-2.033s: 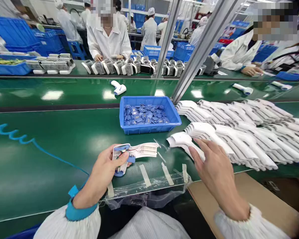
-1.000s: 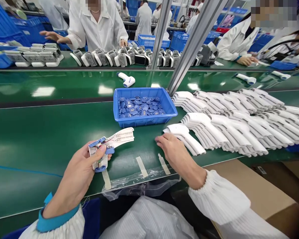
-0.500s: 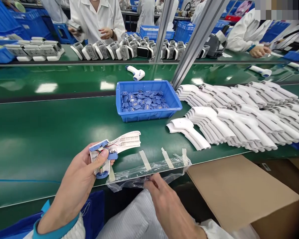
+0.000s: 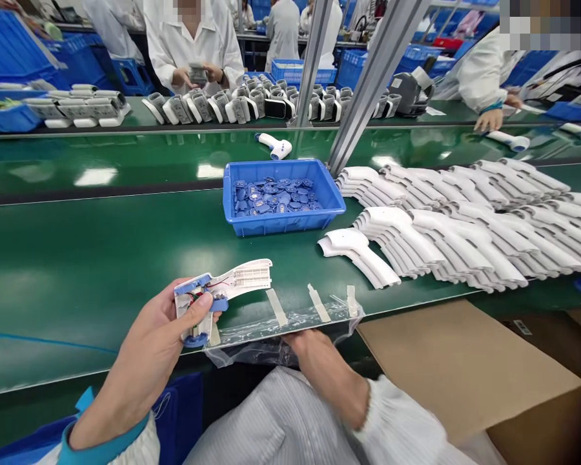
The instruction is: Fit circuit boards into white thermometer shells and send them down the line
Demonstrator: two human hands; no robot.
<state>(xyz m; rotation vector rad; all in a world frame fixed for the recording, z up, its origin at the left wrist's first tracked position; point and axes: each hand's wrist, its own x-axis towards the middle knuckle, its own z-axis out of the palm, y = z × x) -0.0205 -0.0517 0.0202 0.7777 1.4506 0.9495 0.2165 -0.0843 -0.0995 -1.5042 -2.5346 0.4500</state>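
My left hand (image 4: 145, 352) grips an opened white thermometer housing (image 4: 242, 279) by its handle end. A blue part with thin wires and small electronics (image 4: 198, 303) sits in the housing, partly under my thumb. My right hand (image 4: 319, 365) is at the belt's front edge, touching a clear plastic film (image 4: 290, 332). Its fingertips are hidden behind the film and edge. Strips of pale tape (image 4: 275, 307) hold the film to the green belt (image 4: 101, 271). A loose white shell (image 4: 361, 255) lies nearest my right hand, up on the belt.
A blue tray (image 4: 285, 226) of small blue parts stands beyond my hands. Rows of stacked white shells (image 4: 465, 242) fill the belt to the right. A cardboard sheet (image 4: 465, 368) lies below the belt edge. Metal posts (image 4: 377, 77) rise behind; co-workers handle devices on a far belt (image 4: 213, 116).
My right hand has moved from the white shells back to the film at the belt's front edge. My left hand still holds the housing. The view has tilted slightly.
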